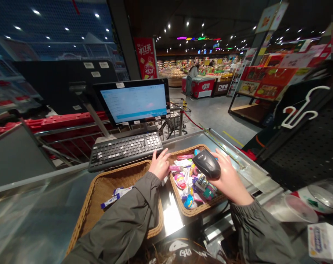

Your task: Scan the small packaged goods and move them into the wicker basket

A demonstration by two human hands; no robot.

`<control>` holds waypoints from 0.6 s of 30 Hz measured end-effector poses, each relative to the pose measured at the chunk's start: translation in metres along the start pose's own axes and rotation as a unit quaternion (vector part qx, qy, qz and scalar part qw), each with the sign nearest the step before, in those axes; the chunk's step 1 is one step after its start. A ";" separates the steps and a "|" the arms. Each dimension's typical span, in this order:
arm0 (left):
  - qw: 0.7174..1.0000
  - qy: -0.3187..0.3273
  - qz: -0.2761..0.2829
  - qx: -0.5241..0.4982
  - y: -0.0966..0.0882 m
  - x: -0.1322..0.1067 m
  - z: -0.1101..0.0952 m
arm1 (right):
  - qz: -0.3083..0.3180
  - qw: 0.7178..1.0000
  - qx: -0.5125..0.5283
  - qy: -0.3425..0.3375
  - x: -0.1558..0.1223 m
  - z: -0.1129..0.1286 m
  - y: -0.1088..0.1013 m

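My right hand (229, 178) is closed around a black handheld barcode scanner (206, 162), held above the right wicker basket (175, 151) that is full of small colourful packaged items (192, 183). My left hand (160, 164) reaches to that basket's left rim, fingers curled on a small pink item (175, 168). The left wicker basket (100, 187) holds a few wrapped items (115, 197) and lies under my left forearm.
A black keyboard (125, 149) and a lit touchscreen monitor (134, 101) stand behind the baskets on the steel checkout counter (39, 209). A black pegboard panel (306, 143) with a white hook stands at the right. A box (324, 242) lies at the lower right. A person stands far off by freezers.
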State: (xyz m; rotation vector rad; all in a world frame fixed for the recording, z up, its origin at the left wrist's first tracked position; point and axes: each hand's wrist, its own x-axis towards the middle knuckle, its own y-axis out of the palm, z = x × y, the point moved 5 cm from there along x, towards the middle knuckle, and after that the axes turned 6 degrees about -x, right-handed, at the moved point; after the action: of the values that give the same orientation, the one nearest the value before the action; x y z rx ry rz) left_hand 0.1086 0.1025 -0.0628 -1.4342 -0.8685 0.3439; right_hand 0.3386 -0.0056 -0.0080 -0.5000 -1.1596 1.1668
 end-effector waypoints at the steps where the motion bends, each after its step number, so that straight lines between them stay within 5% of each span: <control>1: 1.000 0.008 -0.018 0.000 -0.008 -0.003 0.003 | 0.009 1.000 -0.005 -0.008 0.000 0.002 0.003; 11: 0.981 -0.016 -0.182 0.063 -0.111 -0.066 0.063 | 0.051 0.994 -0.008 -0.097 0.022 0.064 0.020; 18: 0.969 -0.047 -0.224 0.092 -0.141 -0.117 0.087 | 0.077 0.984 0.009 -0.158 0.027 0.117 0.042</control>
State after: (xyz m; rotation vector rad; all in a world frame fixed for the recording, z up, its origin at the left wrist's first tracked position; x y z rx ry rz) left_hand -0.0694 0.0625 0.0260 -1.0211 -1.1767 0.1455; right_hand 0.2140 0.0067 0.0149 -0.4047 -1.3991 1.4253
